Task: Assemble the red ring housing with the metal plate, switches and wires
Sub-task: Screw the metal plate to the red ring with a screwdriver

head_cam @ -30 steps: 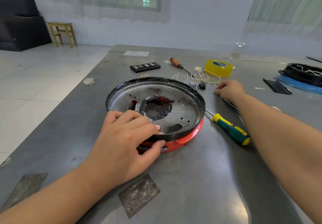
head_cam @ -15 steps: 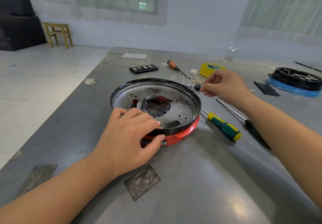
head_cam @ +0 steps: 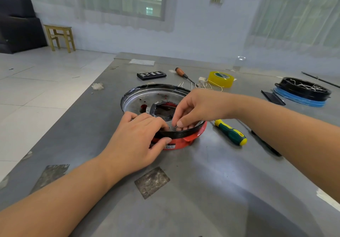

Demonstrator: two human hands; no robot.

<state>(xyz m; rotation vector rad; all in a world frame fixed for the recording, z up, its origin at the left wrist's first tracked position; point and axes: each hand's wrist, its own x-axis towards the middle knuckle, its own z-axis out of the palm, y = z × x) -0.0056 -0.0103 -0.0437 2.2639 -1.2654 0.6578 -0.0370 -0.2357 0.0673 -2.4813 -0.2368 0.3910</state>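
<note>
My left hand (head_cam: 136,137) grips the near rim of the red ring housing (head_cam: 181,142), thumb curled against its red wall, fingers over the black edge. The housing sits mid-desk (head_cam: 211,190) with the metal plate (head_cam: 147,98) inside. My right hand (head_cam: 198,107) reaches in from 3 o'clock, fingertips pinching something small I cannot make out. A green screwdriver (head_cam: 230,132) lies at the housing's 3 o'clock.

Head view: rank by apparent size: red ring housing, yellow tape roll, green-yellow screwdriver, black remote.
1. red ring housing, clearly largest
2. green-yellow screwdriver
3-4. yellow tape roll and black remote: similar, both farther away, not ranked.
</note>
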